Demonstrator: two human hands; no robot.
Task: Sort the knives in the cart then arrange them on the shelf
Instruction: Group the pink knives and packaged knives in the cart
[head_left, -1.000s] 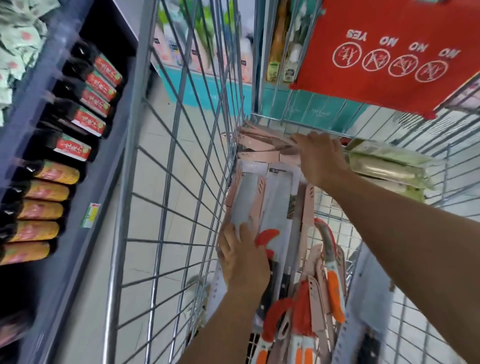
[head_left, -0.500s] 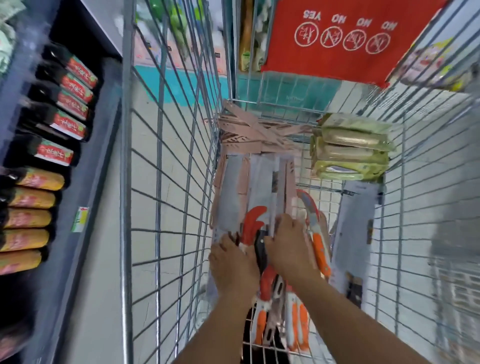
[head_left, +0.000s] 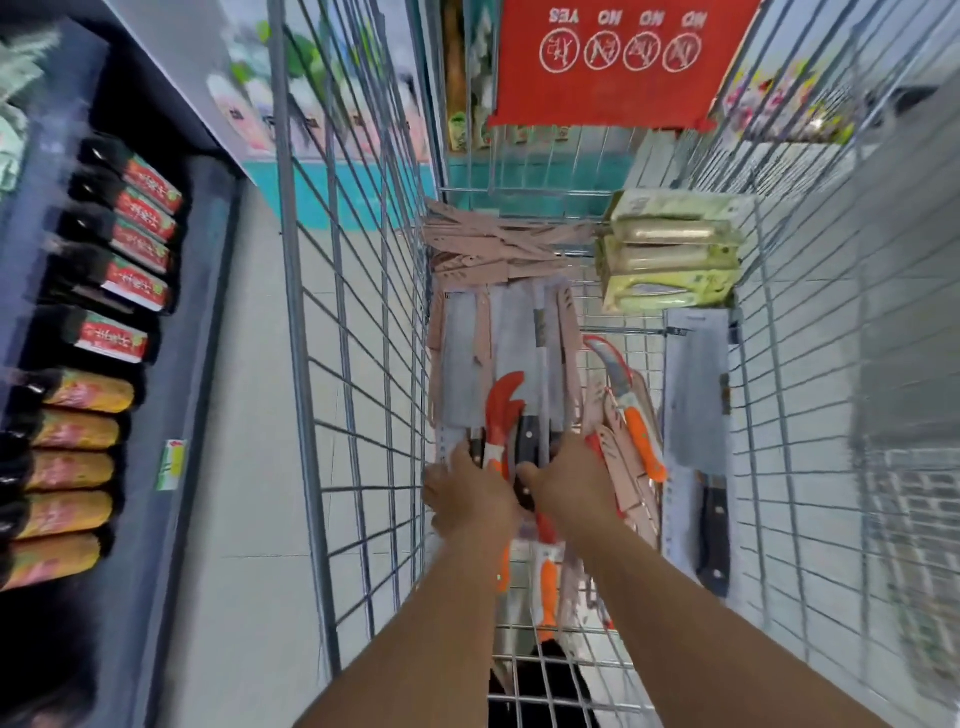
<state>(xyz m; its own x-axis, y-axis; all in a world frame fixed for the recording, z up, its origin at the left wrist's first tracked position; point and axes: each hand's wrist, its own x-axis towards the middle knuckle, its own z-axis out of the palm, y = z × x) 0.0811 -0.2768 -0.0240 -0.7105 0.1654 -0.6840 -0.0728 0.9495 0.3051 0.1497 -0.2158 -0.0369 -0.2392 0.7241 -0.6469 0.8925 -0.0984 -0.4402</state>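
Both your hands are down in the silver wire-mesh shopping cart (head_left: 358, 332), at the centre of the frame. Your left hand (head_left: 467, 496) lies on the near end of a stack of flat packaged cleavers with grey rectangular blades (head_left: 498, 358), fingers stretched forward over the dark handles. Your right hand (head_left: 569, 480) sits just beside it, fingers bent down onto a black riveted knife handle (head_left: 527, 441); whether they wrap round it you cannot tell, since the back of the hand covers them. Between the two hands a curved red plastic blade guard with an orange grip (head_left: 501, 405) pokes up.

Right of the stack lies a heap of pale pink sheathed knives (head_left: 605, 426) with an orange-handled hooked knife (head_left: 631, 415) on top. Farther right, a single cleaver in a clear sleeve with a black handle (head_left: 698, 415) lies along the cart's wall. At the far end, upper centre, more pink sheaths (head_left: 483, 249) lie crosswise, beside stacked glossy green packs (head_left: 670, 249). Your forearms hide the nearest knives. At the left edge, dark bottles with red and yellow labels (head_left: 119, 249) line a shelf, blurred.
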